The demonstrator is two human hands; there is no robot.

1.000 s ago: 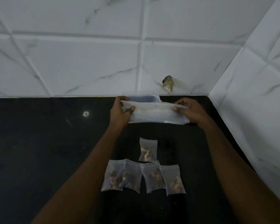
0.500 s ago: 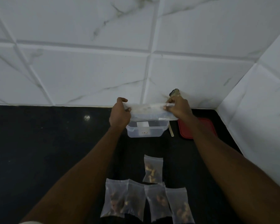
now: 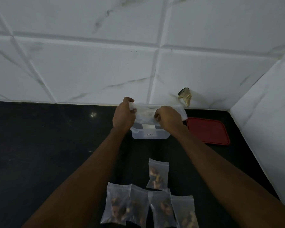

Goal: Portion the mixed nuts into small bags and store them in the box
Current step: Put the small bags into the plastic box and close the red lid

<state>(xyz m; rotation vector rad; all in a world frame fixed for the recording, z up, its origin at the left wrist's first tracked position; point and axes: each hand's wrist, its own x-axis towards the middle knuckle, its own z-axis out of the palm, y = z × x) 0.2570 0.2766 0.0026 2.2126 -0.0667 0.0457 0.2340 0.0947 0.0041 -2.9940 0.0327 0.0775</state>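
Observation:
A large translucent plastic bag [image 3: 145, 115] hangs above a clear plastic box [image 3: 150, 134] at the back of the black counter. My left hand [image 3: 123, 116] grips the bag's left end. My right hand [image 3: 169, 119] pinches the bag near its middle, fingers curled into the plastic. Several small zip bags holding nuts [image 3: 158, 176] lie on the counter between my forearms, one ahead and a row of others [image 3: 138, 208] closer to me.
A red lid [image 3: 207, 130] lies flat to the right of the box. White marble-look tiled walls [image 3: 89, 66] close off the back and the right side. A chipped patch [image 3: 185, 96] marks the back wall just above the counter.
My right hand slid left along the large bag from its right end to near the middle. The bag now sags in a bunch over the box instead of being stretched wide.

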